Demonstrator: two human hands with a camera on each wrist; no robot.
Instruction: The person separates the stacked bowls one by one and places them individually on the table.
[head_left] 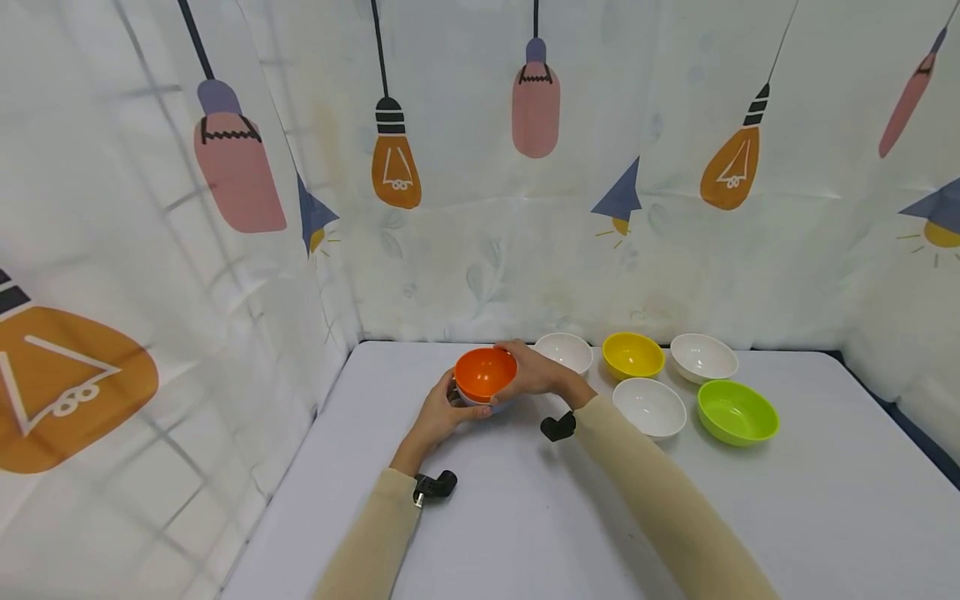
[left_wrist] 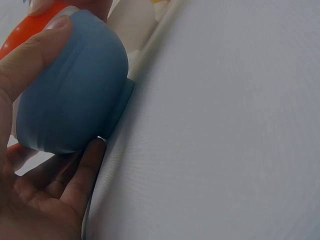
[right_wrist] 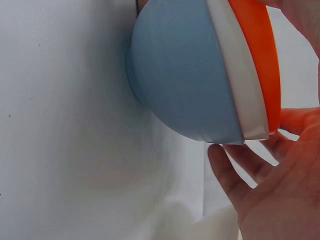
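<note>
Three bowls sit nested in a stack: an orange bowl [head_left: 486, 372] on top, a white bowl [right_wrist: 245, 80] in the middle and a blue bowl [left_wrist: 75, 85] underneath. The blue bowl's foot is right at the white tabletop in both wrist views. My left hand [head_left: 441, 412] holds the blue bowl from the left, thumb near its rim and fingers curled around its lower side. From the right, my right hand [head_left: 534, 371] grips the orange bowl at its rim, with fingers spread along the far side of the stack. The inside of the white bowl is hidden by the orange one.
Right of the stack, a white bowl [head_left: 565, 350], a yellow bowl [head_left: 633, 356] and another white bowl [head_left: 703, 357] line the table's back edge. In front of them stand a third white bowl [head_left: 649, 407] and a green bowl [head_left: 738, 412]. A patterned curtain [head_left: 465, 250] hangs behind.
</note>
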